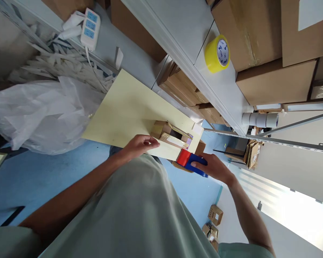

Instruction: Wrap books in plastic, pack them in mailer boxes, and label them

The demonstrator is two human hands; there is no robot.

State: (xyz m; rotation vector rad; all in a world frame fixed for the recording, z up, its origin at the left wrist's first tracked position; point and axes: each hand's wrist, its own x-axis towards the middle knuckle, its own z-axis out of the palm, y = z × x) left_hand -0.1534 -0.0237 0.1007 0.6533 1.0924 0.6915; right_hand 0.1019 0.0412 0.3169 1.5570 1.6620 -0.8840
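Note:
My left hand [141, 145] is loosely curled just beside a small cardboard box [158, 129], with no held object visible. Whether its fingertips touch the box I cannot tell. The box lies on a pale yellow tabletop [118, 107] and has a dark opening, a white label and a purple patch. In my right hand [214, 166] is a blue and red tape dispenser [192, 162], gripped by its blue end at the table's right edge. The red end points toward the tabletop.
Beyond the table runs a grey shelf [183, 25] with large cartons [247, 32], a yellow tape roll [214, 55] and several grey-white rolls [261, 120]. A power strip [90, 28] lies at the upper left, above a translucent plastic bag [45, 111]. More boxes [215, 215] stand on the floor.

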